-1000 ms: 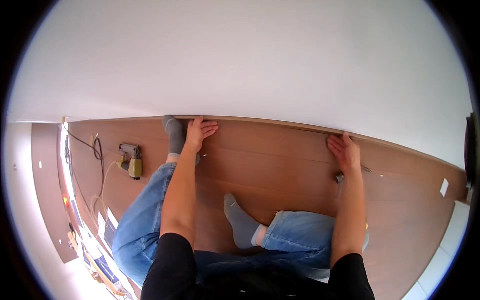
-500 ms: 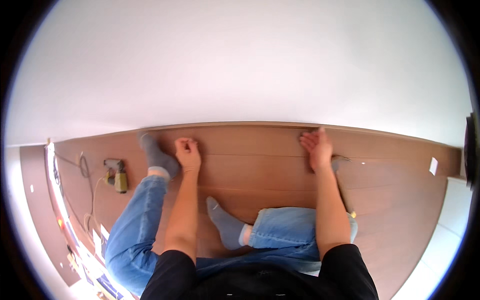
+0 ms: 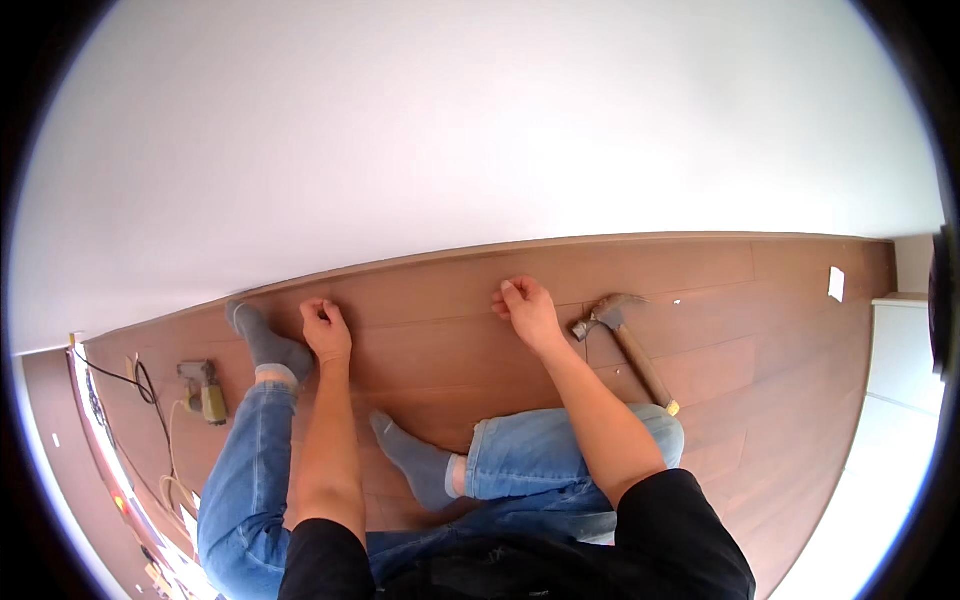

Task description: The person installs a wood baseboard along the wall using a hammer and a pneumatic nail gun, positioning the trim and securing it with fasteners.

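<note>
My left hand (image 3: 328, 332) is over the brown plank floor (image 3: 425, 340), beside my left foot. Its fingers are curled in a pinch, and anything between them is too small to make out. Farther right, my right hand (image 3: 528, 312) hovers near the thin brown baseboard strip (image 3: 520, 245) along the wall. Thumb and fingertips are drawn together there too, and whatever they may hold is hidden. A claw hammer (image 3: 636, 358) lies just right of that hand, its head toward the wall and its wooden handle reaching my right knee.
At the left, a yellow-green nail gun (image 3: 212, 398) lies on the floor near a dark cable (image 3: 150, 385) and a pale hose. A white wall (image 3: 500, 120) rises ahead. A white paper piece (image 3: 836, 284) lies far right, before a white cabinet (image 3: 905, 360).
My right hand has swung left, away from the hammer, and its spread fingers have closed. The hammer is now in full sight. The view has turned and shifted; my left hand stays pinched.
</note>
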`<action>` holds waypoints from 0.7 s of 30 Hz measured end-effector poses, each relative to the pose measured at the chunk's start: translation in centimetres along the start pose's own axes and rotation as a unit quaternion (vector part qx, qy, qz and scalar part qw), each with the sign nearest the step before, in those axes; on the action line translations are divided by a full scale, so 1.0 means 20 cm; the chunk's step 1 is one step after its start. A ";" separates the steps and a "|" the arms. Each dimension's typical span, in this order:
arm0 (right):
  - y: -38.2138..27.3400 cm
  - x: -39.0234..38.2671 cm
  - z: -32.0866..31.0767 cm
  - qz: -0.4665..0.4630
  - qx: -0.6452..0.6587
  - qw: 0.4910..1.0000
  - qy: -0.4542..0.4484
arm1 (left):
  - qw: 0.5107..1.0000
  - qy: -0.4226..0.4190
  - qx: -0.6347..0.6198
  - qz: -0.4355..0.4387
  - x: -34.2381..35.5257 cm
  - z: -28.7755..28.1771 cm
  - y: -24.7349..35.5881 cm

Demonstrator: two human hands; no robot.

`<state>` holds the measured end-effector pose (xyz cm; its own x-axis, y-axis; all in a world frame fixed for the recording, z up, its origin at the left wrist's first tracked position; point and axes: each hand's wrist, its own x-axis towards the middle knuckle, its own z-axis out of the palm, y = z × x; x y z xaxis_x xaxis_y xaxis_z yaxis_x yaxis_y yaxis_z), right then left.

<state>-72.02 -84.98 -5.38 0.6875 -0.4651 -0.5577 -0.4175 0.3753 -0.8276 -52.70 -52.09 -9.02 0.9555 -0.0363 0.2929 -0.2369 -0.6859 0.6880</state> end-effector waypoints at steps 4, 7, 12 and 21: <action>0.16 0.05 0.02 -0.111 -0.124 0.985 0.038 | 0.993 -0.065 0.094 0.035 0.01 -0.03 -0.01; 0.16 0.06 0.01 -0.123 -0.130 0.984 0.005 | 0.978 -0.141 0.137 0.068 0.06 -0.05 0.07; 0.14 0.08 -0.03 -0.152 -0.155 0.976 -0.025 | 0.937 -0.261 0.202 0.112 -0.21 -0.15 0.27; 0.01 -0.14 -0.03 -0.239 -0.287 0.927 -0.024 | 0.865 -0.465 0.189 0.011 -0.48 -0.40 0.59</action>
<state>-74.40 -84.02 -3.97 0.8957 -0.4263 -0.1261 -0.2959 -0.3599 -0.8848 -66.13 -54.03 1.57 0.7214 -0.5006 -0.4785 -0.3505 -0.8598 0.3712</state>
